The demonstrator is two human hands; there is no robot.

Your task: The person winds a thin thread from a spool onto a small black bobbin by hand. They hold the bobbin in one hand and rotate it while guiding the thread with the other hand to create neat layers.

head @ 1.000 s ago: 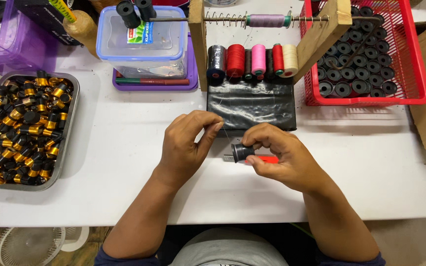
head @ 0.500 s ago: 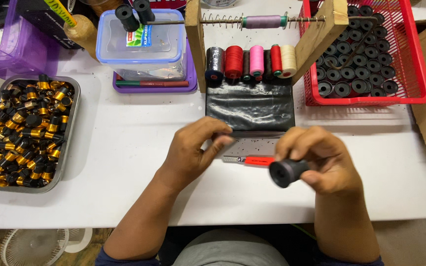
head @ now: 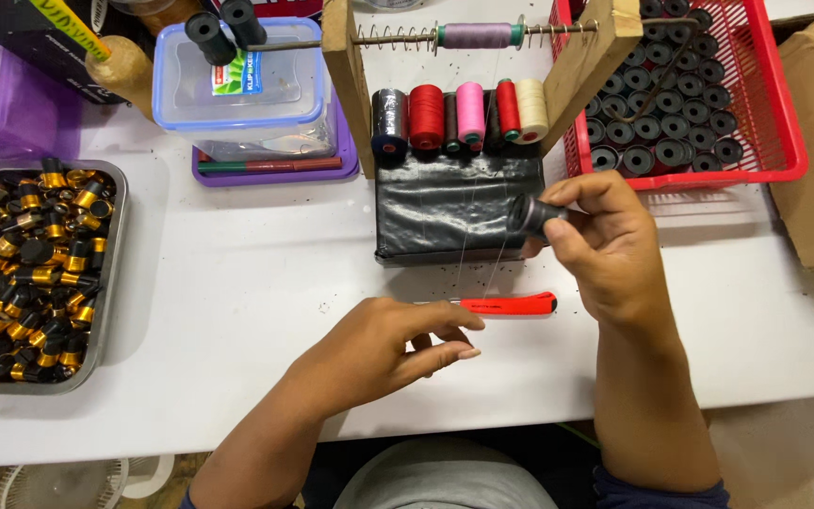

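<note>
From the head camera, the right hand (head: 614,250) is raised over the middle of the white tabletop (head: 237,273), its fingers (head: 581,193) clenched on a small black plastic spool (head: 531,215) just in front of a black plastic-wrapped block (head: 445,212) beneath a wooden thread rack (head: 350,85). The left hand (head: 383,353) hovers nearer the front edge, its thumb and forefinger pinched together on what looks like a thin thread (head: 496,259), beside an orange utility knife (head: 506,304). A metal tray of black-and-gold caps (head: 30,269) sits at the left edge, and a red plastic basket of black spools (head: 690,104) sits at the far right corner.

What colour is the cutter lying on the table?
The cutter is bright red-orange, best seen in the head view.
</note>
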